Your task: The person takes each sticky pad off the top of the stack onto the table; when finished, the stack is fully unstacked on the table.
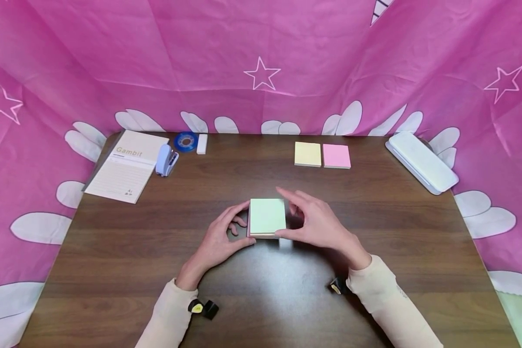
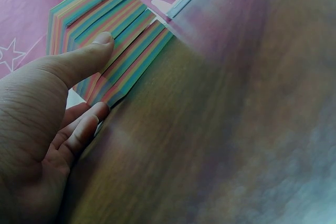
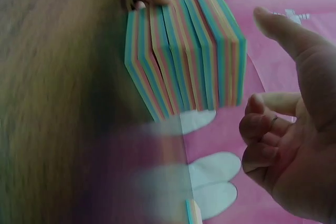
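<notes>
Stack (image 1: 267, 216) on the counter (image 1: 243, 299), in the pinch of left fingers (image 1: 235, 211), with right fingers (image 1: 296, 197) loose and parted just beside, apparently at the squaring-up step, next perhaps calling for even pressure from both sides.

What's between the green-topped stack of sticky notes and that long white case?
The right hand, nearer the stack, then bare tabletop up to the white case; the head view shows this.

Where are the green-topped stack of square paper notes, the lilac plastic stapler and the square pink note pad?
Green-topped stack of square paper notes (image 1: 267, 216): head view, top sheet.
Lilac plastic stapler (image 1: 163, 158): head view, upper body.
Square pink note pad (image 1: 336, 155): head view, top face.
</notes>
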`<state>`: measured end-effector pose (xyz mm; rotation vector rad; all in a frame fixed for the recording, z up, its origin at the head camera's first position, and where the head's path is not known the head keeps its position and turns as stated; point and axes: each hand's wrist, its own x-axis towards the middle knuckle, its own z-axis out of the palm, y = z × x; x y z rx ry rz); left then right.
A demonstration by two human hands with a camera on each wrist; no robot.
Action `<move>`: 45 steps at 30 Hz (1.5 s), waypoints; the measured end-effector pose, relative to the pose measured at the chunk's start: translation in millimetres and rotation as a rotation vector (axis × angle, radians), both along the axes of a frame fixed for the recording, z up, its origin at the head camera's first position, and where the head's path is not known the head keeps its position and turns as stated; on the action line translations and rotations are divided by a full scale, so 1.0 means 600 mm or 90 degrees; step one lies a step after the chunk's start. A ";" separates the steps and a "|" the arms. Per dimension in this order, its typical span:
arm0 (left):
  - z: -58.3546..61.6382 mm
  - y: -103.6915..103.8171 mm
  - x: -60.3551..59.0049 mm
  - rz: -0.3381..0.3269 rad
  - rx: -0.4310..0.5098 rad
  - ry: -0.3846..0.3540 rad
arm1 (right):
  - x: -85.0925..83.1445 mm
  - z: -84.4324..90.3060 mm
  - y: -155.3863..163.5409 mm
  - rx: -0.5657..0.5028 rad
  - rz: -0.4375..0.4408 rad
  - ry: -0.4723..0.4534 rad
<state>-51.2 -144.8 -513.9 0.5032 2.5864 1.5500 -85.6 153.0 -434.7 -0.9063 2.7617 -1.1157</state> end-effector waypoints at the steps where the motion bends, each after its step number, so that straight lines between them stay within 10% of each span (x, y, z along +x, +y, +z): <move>1: 0.000 0.000 0.000 -0.001 0.000 0.001 | 0.001 0.000 -0.004 0.014 0.000 -0.002; 27: 0.003 0.000 -0.002 -0.004 0.008 -0.002 | 0.000 -0.008 -0.015 0.004 -0.003 -0.005; 45: 0.001 0.000 -0.001 0.002 -0.001 -0.007 | -0.043 -0.023 0.154 -0.061 -0.124 0.024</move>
